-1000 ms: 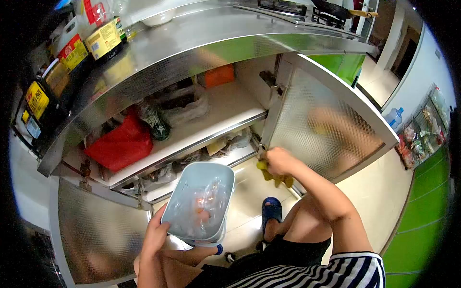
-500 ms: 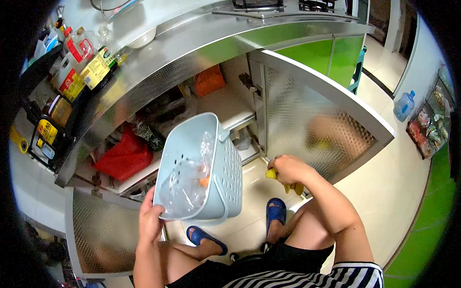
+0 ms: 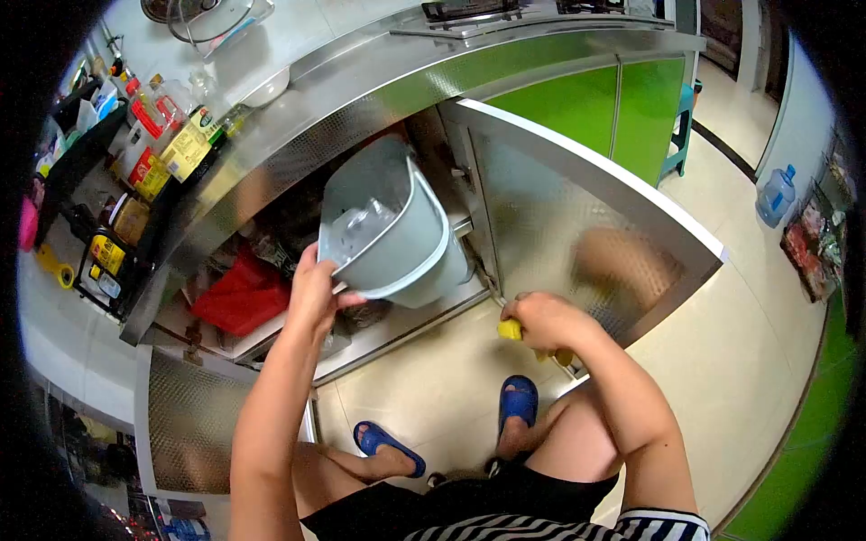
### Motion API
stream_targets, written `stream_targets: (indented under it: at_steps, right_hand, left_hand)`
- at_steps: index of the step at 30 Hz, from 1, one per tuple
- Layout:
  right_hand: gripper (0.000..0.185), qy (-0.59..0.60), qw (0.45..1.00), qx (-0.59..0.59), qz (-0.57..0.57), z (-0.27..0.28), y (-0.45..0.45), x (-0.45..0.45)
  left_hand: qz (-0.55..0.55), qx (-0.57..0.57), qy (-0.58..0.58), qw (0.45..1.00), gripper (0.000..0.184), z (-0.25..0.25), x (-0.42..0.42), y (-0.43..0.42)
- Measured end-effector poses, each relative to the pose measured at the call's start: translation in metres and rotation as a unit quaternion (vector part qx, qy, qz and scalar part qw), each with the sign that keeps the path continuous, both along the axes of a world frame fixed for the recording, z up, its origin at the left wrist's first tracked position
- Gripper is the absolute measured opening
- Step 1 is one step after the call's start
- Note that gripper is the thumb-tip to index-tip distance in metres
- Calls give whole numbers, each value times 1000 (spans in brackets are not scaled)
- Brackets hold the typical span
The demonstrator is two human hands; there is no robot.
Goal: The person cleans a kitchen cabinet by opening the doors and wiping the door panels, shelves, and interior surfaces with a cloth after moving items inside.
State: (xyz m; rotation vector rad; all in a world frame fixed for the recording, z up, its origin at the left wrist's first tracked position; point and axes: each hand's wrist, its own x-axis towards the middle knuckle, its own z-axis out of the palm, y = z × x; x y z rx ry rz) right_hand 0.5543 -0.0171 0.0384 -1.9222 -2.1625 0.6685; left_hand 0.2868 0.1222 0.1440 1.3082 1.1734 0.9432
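My left hand (image 3: 316,290) grips the near rim of a light blue-grey plastic basket (image 3: 424,276), thumb and fingers closed on its edge. The basket is tilted and lifted at the opening of the lower cabinet. Crumpled clear plastic (image 3: 365,224) lies inside it; anything beneath that is hidden. Low on the right, beside the cabinet door, my right hand (image 3: 550,323) is closed round a yellow cloth (image 3: 510,329), part of which hangs below the fingers.
An open cabinet door (image 3: 559,216) stands to the right, another door (image 3: 203,415) at lower left. A red bag (image 3: 242,293) lies inside the cabinet. Bottles (image 3: 185,149) line the steel counter (image 3: 361,81). A blue water jug (image 3: 776,196) stands on the floor at right.
My left hand has moved the basket up and away from me, towards the cabinet opening, and turned it. My right hand stays nearly in place, still holding the yellow cloth.
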Motion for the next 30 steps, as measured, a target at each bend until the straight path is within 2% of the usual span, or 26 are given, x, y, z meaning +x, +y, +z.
stream_targets:
  at_steps: [2, 5, 8, 11, 13, 16, 22, 26, 27, 30]
  right_hand:
    - [34, 25, 1000, 9, 12, -1, -2, -1]
    - [36, 22, 999, 16, 33, 0, -4, -3]
    - [34, 24, 999, 3, 38, 4, -3, -5]
    - [30, 20, 999, 19, 43, 7, -5, -4]
    - [30, 24, 998, 28, 47, 5, -5, -2]
    - [30, 26, 997, 36, 56, 7, -5, -2]
    - [31, 21, 998, 26, 53, 4, -4, 1]
    - [32, 15, 999, 5, 51, 2, 0, 1]
    - [32, 16, 999, 2, 49, 1, 0, 2]
    - [32, 32, 998, 25, 45, -2, -2, 3]
  left_hand:
    - [2, 8, 11, 1000, 49, -6, 15, 23]
    - [13, -3, 32, 999, 41, -12, 37, 50]
    - [70, -9, 40, 997, 31, -20, 58, 68]
    - [20, -8, 57, 998, 28, -30, 63, 91]
    - [26, -23, 74, 997, 28, -28, 67, 100]
    - [76, -11, 48, 996, 37, -24, 71, 100]
    - [104, -41, 19, 994, 45, -39, 68, 138]
    - [101, -42, 22, 994, 53, -81, 47, 218]
    - [71, -74, 8, 995, 54, -92, 38, 242]
    - [25, -120, -16, 992, 55, -94, 34, 247]
